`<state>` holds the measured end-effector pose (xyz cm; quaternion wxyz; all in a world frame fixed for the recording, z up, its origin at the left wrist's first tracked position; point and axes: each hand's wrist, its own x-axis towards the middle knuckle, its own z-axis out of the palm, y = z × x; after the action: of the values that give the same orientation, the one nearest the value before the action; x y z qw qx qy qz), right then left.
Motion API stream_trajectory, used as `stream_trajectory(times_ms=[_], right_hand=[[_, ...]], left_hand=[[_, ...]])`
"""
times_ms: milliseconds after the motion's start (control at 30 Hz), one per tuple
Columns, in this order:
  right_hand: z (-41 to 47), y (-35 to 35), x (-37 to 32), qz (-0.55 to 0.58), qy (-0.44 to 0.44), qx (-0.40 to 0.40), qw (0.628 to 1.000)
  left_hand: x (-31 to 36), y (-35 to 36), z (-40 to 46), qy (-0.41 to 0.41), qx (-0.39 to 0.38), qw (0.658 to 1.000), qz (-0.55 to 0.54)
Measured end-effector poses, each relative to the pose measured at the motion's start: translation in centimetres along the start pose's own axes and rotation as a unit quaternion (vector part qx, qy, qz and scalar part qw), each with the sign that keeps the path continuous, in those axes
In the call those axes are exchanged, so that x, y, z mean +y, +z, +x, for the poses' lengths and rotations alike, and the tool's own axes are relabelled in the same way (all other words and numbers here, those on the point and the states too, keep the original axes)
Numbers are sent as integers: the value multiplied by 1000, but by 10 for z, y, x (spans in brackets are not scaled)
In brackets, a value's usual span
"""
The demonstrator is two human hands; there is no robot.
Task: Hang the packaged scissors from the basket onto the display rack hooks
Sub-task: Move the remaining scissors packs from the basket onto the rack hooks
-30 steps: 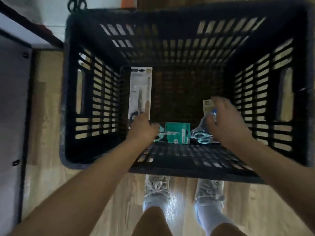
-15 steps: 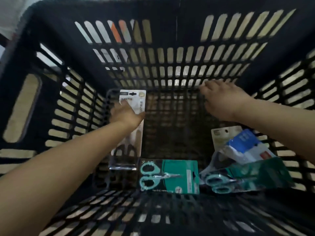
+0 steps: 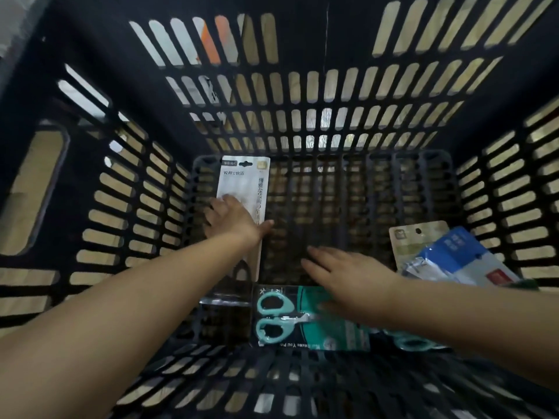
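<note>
Pale wooden floor [image 3: 338, 86] shows through every slot of the crate; above it, at the far left, an orange strip [image 3: 211, 40] beside something white [image 3: 184, 43].

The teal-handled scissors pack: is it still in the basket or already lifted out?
Still in: the teal-handled scissors pack lies flat on the basket floor, under the right hand.

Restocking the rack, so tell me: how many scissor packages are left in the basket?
4 visible: white pack at left, teal pack in front, a beige and blue pack stacked at right. More may lie beneath.
</note>
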<state>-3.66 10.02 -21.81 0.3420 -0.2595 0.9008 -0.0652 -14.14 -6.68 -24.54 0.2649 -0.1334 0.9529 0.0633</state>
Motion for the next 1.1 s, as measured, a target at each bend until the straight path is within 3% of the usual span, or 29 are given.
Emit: stream_trajectory(times_ms=[300, 633, 900, 1100], right_hand=[[-1, 19, -36, 43, -38, -46, 997], [-2, 5, -42, 115, 5, 46, 992], [0, 3, -37, 178, 40, 9, 983], [6, -26, -16, 59, 8, 27, 998]], left_hand=[[-3, 8, -9, 30, 26, 999, -29], [3, -6, 0, -15, 18, 996, -88], [0, -4, 1, -6, 9, 996, -89], [-3, -4, 1, 0, 17, 996, -87]])
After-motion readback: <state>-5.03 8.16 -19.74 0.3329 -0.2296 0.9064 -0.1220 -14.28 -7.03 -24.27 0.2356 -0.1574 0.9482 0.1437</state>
